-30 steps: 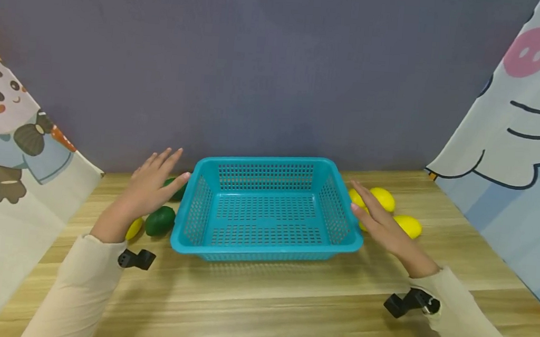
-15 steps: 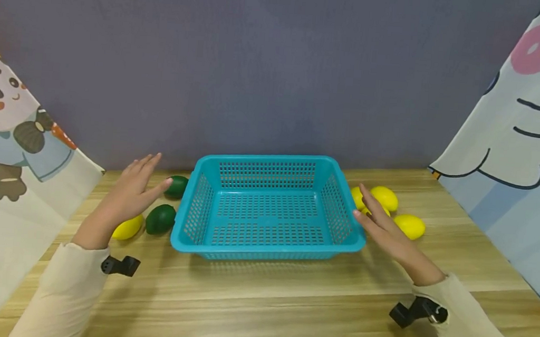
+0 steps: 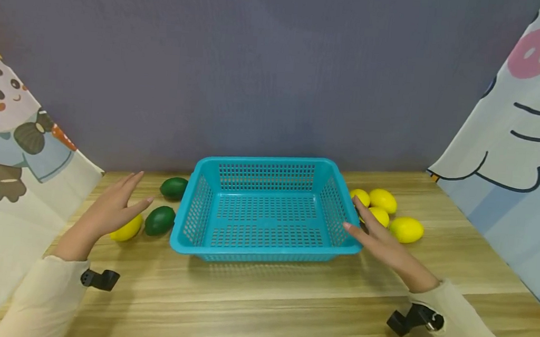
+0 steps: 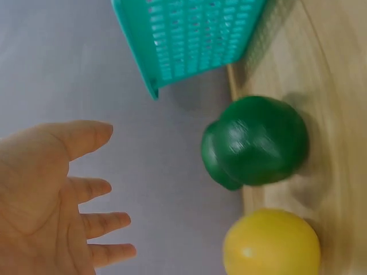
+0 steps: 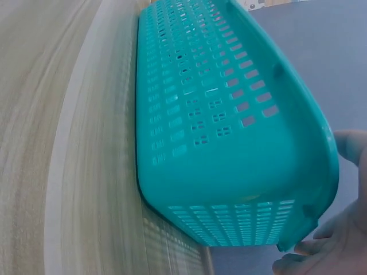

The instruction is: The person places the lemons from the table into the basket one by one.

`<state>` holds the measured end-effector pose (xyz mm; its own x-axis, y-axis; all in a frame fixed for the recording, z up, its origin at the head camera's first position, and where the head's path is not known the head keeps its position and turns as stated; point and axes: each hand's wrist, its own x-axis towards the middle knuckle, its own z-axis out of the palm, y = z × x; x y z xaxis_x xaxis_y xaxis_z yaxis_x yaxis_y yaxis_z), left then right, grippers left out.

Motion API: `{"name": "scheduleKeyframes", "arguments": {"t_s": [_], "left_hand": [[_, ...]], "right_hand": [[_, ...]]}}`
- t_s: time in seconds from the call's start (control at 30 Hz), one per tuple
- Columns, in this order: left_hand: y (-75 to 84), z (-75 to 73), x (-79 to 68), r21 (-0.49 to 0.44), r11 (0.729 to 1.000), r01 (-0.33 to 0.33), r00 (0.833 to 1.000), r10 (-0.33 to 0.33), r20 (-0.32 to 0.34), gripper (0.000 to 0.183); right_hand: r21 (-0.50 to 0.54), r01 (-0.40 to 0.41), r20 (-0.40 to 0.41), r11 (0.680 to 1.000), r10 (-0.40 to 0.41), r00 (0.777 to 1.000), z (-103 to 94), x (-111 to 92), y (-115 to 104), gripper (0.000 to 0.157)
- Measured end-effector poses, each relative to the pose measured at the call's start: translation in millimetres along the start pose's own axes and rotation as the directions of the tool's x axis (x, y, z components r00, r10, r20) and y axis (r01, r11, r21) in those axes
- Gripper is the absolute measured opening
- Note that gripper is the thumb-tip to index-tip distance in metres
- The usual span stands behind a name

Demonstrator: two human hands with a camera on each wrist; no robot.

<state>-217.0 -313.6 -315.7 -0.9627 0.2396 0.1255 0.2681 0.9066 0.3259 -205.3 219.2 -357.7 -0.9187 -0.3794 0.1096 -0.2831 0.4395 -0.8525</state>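
Observation:
A turquoise perforated plastic basket (image 3: pixel 263 255) sits on the wooden table. My right hand (image 3: pixel 385 243) is at its right rim, thumb extended over the edge and fingers on the outer side; contact cannot be told for sure. From the right wrist view, the hand (image 5: pixel 347 232) appears beside the basket's corner. My left hand (image 3: pixel 109 210) hovers left of the basket with fingers extended, holding nothing. Below and beside it are a yellow lemon (image 3: pixel 127 230) and a dark green fruit (image 3: pixel 160 220). Another green fruit (image 3: pixel 174 188) lies farther back, partly behind the nearer one in the left wrist view.
Several yellow lemons (image 3: pixel 407 230) lie to the right of the basket, some partly behind the right hand. A grey wall (image 3: pixel 268 73) rises behind the table (image 3: pixel 249 315). Cartoon-printed cloths (image 3: pixel 514 150) flank both sides.
My left hand has drawn back left and toward me, uncovering the lemon and green fruits. The right hand has shifted slightly at the rim. The basket stays in place.

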Motion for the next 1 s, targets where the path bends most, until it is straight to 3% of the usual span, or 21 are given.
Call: {"name": "scheduleKeyframes", "arguments": {"t_s": [0.23,0.63,1.0], "left_hand": [[-15.8,3.7,-7.2,-0.011,0.999,0.034,0.999,-0.034,0.031,0.080],[-31.5,7.7,-11.0,-0.021,0.996,0.090,0.991,-0.088,0.096,0.086],[-42.6,16.4,-13.0,-0.024,0.995,0.096,0.988,-0.092,0.127,0.085]], "right_hand": [[0.027,0.007,0.002,1.000,-0.007,1.000,0.7,-1.4,-0.4,0.076],[-0.020,-0.078,0.014,0.997,0.079,0.997,4.4,-1.9,4.4,0.082],[0.022,-0.083,0.017,0.996,0.082,0.996,6.5,-0.1,9.8,0.086]]}}
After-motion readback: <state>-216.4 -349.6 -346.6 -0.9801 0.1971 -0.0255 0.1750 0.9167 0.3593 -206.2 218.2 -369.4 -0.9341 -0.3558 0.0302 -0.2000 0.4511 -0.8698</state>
